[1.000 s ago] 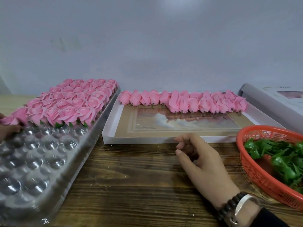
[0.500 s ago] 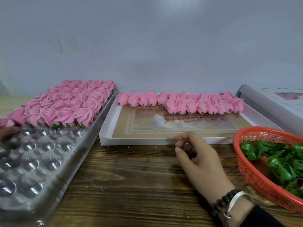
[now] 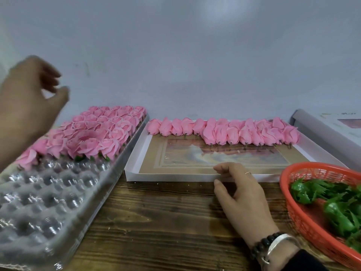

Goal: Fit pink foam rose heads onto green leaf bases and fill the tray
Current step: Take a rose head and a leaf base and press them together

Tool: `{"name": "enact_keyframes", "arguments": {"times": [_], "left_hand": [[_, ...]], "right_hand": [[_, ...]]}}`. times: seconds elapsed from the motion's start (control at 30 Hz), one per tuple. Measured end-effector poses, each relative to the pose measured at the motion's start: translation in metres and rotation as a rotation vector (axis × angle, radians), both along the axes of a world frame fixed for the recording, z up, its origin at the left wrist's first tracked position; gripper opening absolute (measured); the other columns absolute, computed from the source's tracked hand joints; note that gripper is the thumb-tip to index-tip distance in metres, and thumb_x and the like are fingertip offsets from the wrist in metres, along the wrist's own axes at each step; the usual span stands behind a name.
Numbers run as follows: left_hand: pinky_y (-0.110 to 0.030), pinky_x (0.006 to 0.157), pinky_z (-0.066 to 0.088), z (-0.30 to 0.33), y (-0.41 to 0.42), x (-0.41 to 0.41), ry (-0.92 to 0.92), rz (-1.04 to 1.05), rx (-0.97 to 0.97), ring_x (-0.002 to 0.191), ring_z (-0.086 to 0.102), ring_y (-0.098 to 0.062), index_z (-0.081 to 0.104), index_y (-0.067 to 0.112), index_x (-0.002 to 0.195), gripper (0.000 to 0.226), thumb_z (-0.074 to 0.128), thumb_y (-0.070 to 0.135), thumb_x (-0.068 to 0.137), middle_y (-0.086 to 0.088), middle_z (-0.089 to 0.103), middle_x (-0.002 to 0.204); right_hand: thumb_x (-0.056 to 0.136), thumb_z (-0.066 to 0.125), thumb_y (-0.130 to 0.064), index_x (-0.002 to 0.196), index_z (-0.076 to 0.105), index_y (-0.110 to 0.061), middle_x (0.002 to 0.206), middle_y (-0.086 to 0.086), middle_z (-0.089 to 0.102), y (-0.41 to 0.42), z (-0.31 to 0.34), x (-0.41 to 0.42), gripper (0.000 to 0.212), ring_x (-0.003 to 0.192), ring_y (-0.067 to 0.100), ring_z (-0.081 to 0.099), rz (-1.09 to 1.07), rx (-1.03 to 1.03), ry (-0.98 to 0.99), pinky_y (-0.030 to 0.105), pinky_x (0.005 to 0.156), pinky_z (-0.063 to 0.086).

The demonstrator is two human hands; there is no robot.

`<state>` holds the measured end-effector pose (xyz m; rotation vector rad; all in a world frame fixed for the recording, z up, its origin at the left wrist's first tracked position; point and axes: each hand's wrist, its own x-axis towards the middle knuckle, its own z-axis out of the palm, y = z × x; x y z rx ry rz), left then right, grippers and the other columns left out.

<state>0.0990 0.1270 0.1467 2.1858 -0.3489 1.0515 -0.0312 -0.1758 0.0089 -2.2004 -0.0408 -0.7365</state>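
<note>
A clear plastic tray (image 3: 58, 227) with round cups lies at the left; its far half holds several finished pink roses (image 3: 101, 132) on green bases. My left hand (image 3: 29, 100) is raised in the air above the tray's left side, blurred, fingers loosely spread, holding nothing. A shallow white box (image 3: 134, 167) at centre holds a row of loose pink rose heads (image 3: 224, 132) along its far side. My right hand (image 3: 240, 192) rests on the wooden table, forefinger and thumb touching the box's near wall, fingers loosely curled. Green leaf bases (image 3: 336, 208) lie in the red basket (image 3: 304, 225).
A wooden table (image 3: 166, 222) carries everything, with a plain grey wall behind. A flat white box lid (image 3: 328, 126) lies at the far right. The red basket sits close to my right wrist, which wears a bead bracelet and a metal bangle.
My left hand has risen from the tray's left edge, where it set down a rose, into the air. My right hand has stayed by the white box's near wall.
</note>
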Motion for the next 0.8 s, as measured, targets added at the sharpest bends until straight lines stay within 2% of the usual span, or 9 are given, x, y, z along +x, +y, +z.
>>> {"name": "enact_keyframes", "arguments": {"times": [0.13,0.23,0.37,0.47,0.53,0.57,0.67,0.73,0.8], "left_hand": [[-0.017,0.064,0.04,-0.004,-0.084,-0.016,0.083,-0.168,0.131,0.067,0.048,-0.003,0.044,0.032,0.09,0.026,0.061,0.014,0.083,-0.004,0.054,0.09],[-0.005,0.06,0.034,-0.028,-0.131,-0.006,0.23,-0.251,0.115,0.074,0.05,-0.017,0.044,0.018,0.095,0.021,0.06,0.009,0.084,-0.005,0.053,0.091],[-0.025,0.062,0.041,-0.064,-0.181,0.012,0.548,-0.333,-0.059,0.075,0.051,-0.023,0.046,0.012,0.088,0.013,0.059,0.011,0.084,-0.001,0.052,0.076],[-0.034,0.078,0.049,-0.083,-0.208,0.027,0.654,-0.288,-0.052,0.08,0.056,-0.024,0.044,0.02,0.071,0.021,0.06,0.026,0.083,-0.011,0.062,0.082],[-0.01,0.058,0.043,-0.091,-0.222,0.035,0.713,-0.271,-0.037,0.071,0.051,-0.022,0.044,0.018,0.069,0.024,0.059,0.026,0.085,-0.007,0.058,0.071],[-0.008,0.049,0.039,-0.094,-0.228,0.039,0.752,-0.269,-0.044,0.066,0.05,-0.023,0.048,0.014,0.073,0.019,0.059,0.022,0.086,-0.005,0.054,0.068],[-0.022,0.047,0.039,-0.107,-0.244,0.05,0.866,-0.305,-0.112,0.058,0.05,-0.022,0.052,-0.002,0.077,0.017,0.057,0.012,0.086,-0.014,0.051,0.067],[-0.014,0.038,0.03,-0.112,-0.253,0.06,0.859,-0.283,-0.129,0.053,0.04,-0.014,0.043,0.004,0.066,0.025,0.056,0.011,0.087,-0.006,0.043,0.062],[-0.018,0.039,0.028,-0.115,-0.261,0.066,0.843,-0.261,-0.133,0.059,0.041,-0.016,0.043,0.004,0.08,0.019,0.055,0.016,0.088,-0.004,0.043,0.068]], "right_hand": [[0.079,0.064,-0.012,0.099,0.062,-0.028,0.095,-0.02,0.056,-0.001,0.001,0.001,0.025,0.096,0.005,0.05,-0.036,-0.07,-0.002,0.022,0.088,0.035],[0.08,0.064,-0.014,0.097,0.062,-0.027,0.094,-0.023,0.054,0.001,0.002,0.0,0.022,0.099,0.008,0.052,-0.042,-0.06,0.003,0.031,0.093,0.037],[0.074,0.057,-0.022,0.091,0.061,-0.027,0.09,-0.018,0.059,0.003,0.002,0.001,0.019,0.094,0.004,0.052,-0.054,-0.048,-0.043,0.025,0.088,0.037],[0.07,0.056,-0.019,0.088,0.062,-0.028,0.089,-0.022,0.058,0.002,0.001,0.003,0.021,0.092,-0.003,0.047,-0.074,-0.03,-0.089,0.019,0.084,0.034],[0.068,0.058,-0.017,0.086,0.064,-0.026,0.089,-0.023,0.058,0.001,-0.001,0.004,0.021,0.094,-0.007,0.047,-0.089,-0.003,-0.115,0.016,0.083,0.035],[0.068,0.058,-0.017,0.086,0.064,-0.026,0.089,-0.023,0.058,0.001,-0.001,0.004,0.021,0.095,-0.008,0.047,-0.09,0.016,-0.121,0.015,0.083,0.036],[0.07,0.058,-0.02,0.084,0.065,-0.026,0.086,-0.022,0.059,0.0,-0.003,0.006,0.017,0.092,-0.005,0.051,-0.094,0.052,-0.127,0.017,0.08,0.038],[0.072,0.052,-0.03,0.083,0.065,-0.026,0.086,-0.017,0.06,0.0,-0.004,0.007,0.018,0.089,-0.002,0.053,-0.097,0.066,-0.128,0.015,0.077,0.039],[0.071,0.046,-0.036,0.084,0.065,-0.027,0.097,-0.015,0.057,0.0,-0.004,0.008,0.025,0.087,0.001,0.055,-0.092,0.08,-0.116,0.014,0.072,0.04]]}}
